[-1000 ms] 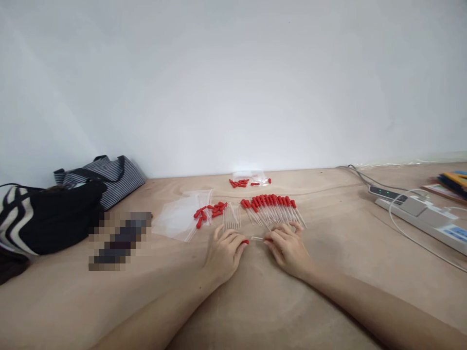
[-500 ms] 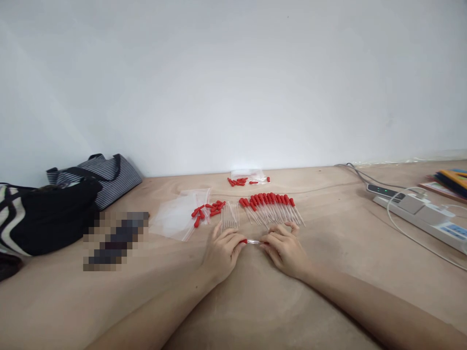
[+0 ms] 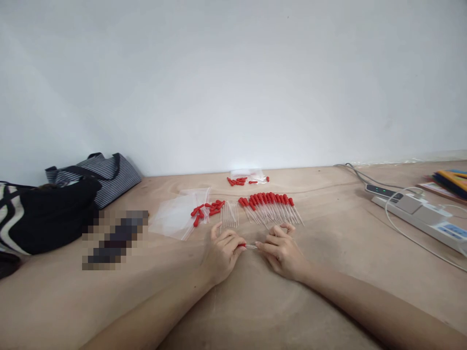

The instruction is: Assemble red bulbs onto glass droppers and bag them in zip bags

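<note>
Between my two hands lies a glass dropper tube (image 3: 251, 246), held roughly level just above or on the table. My left hand (image 3: 224, 253) pinches a red rubber bulb (image 3: 242, 245) at the tube's left end, with most of the bulb hidden by the fingers. My right hand (image 3: 282, 250) is closed on the tube's other end, which its fingertips cover. Beyond the hands, several bare glass tubes (image 3: 229, 214) stand side by side on the table. To their right is a row of droppers fitted with red bulbs (image 3: 270, 198). Loose red bulbs (image 3: 215, 206) lie to the left.
Clear zip bags (image 3: 171, 216) lie flat at left. Further back, a small bag (image 3: 248, 173) sits near more red bulbs (image 3: 237, 181). Black and striped bags (image 3: 116, 177) stand far left, near a pixelated dark object (image 3: 118, 238). A power strip (image 3: 419, 214) with cables is at right.
The dropper has shifted slightly toward me, and my fingers are a little closer together. Less of the red bulb and glass tube shows now.
</note>
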Demonstrator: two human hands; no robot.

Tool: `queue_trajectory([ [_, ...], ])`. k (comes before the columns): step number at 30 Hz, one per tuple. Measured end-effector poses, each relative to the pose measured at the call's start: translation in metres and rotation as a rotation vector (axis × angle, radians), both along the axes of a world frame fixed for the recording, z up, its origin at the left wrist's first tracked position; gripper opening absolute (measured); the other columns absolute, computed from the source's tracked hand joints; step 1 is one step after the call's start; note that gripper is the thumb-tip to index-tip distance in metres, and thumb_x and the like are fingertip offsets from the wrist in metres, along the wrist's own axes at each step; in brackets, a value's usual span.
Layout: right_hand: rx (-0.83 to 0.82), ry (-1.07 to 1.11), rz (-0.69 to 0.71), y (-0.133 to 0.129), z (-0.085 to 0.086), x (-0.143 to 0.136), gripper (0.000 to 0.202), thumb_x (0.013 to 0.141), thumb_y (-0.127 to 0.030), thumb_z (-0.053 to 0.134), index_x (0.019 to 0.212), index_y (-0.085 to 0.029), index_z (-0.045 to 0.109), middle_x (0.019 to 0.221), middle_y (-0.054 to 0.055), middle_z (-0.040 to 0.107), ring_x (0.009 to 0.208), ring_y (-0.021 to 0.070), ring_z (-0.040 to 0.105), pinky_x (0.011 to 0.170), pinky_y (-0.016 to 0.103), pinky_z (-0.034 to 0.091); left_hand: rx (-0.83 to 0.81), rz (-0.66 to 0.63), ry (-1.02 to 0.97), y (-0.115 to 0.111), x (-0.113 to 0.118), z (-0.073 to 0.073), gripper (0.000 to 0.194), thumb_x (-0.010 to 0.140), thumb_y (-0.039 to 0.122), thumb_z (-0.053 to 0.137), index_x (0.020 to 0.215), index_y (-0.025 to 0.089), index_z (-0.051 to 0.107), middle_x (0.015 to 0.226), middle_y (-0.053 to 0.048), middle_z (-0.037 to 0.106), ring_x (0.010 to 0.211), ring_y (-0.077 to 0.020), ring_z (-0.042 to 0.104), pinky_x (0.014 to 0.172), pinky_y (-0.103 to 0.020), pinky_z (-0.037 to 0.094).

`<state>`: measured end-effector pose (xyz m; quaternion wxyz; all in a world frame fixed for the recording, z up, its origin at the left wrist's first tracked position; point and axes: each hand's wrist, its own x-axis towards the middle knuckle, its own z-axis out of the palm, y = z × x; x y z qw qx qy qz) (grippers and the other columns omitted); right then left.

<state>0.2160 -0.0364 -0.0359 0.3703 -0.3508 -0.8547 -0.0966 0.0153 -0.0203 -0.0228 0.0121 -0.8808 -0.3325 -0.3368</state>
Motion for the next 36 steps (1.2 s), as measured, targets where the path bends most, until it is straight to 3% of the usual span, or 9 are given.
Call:
queue_trajectory([
  [8, 0.132, -0.134, -0.015, 0.003, 0.001, -0.002, 0.02, 0.079, -0.01, 0.042, 0.082, -0.017, 0.06, 0.058, -0.001, 0.051, 0.071, 0.0131, 0.04, 0.081, 0.038, 0.016, -0.029, -0.01, 0.039, 0.0, -0.001, 0.001, 0.016, 0.085, 0.023, 0.044, 0.075, 0.02, 0.056, 0.069, 0.002, 0.065, 0.077, -0.016, 0.058, 0.098, -0.047, 0.013],
  [18, 0.038, -0.051, -0.026, 0.006, 0.001, -0.013, 0.02, 0.081, -0.014, 0.04, 0.068, -0.016, 0.055, 0.057, -0.001, 0.053, 0.068, 0.013, 0.039, 0.075, 0.036, 0.017, 0.01, -0.03, -0.009, -0.001, 0.0, 0.0, 0.019, 0.085, 0.023, 0.043, 0.07, 0.019, 0.055, 0.063, 0.003, 0.063, 0.071, -0.0148, 0.058, 0.097, -0.046, 0.013],
  [24, -0.015, -0.052, -0.039, 0.006, 0.002, -0.022, 0.021, 0.079, -0.011, 0.04, 0.063, -0.016, 0.053, 0.054, -0.001, 0.054, 0.066, 0.0127, 0.039, 0.079, 0.037, 0.016, -0.001, -0.017, -0.014, -0.001, 0.0, 0.0, 0.017, 0.084, 0.023, 0.044, 0.07, 0.019, 0.054, 0.062, 0.004, 0.062, 0.071, -0.0145, 0.058, 0.097, -0.046, 0.013],
  [33, -0.175, -0.096, -0.067, 0.006, 0.002, -0.025, 0.024, 0.083, -0.015, 0.04, 0.065, -0.017, 0.055, 0.056, -0.001, 0.057, 0.07, 0.0129, 0.042, 0.081, 0.036, 0.015, -0.002, -0.004, -0.045, 0.0, -0.001, -0.001, 0.018, 0.084, 0.027, 0.046, 0.071, 0.02, 0.056, 0.064, 0.004, 0.064, 0.072, -0.014, 0.059, 0.098, -0.045, 0.012],
  [36, -0.157, -0.081, -0.054, 0.007, 0.005, -0.022, 0.022, 0.086, -0.02, 0.04, 0.075, -0.019, 0.059, 0.061, -0.001, 0.06, 0.071, 0.0127, 0.044, 0.082, 0.036, 0.014, -0.026, 0.01, -0.035, 0.003, -0.006, 0.002, 0.016, 0.083, 0.03, 0.049, 0.073, 0.022, 0.057, 0.067, 0.005, 0.066, 0.076, -0.0148, 0.059, 0.1, -0.046, 0.007],
])
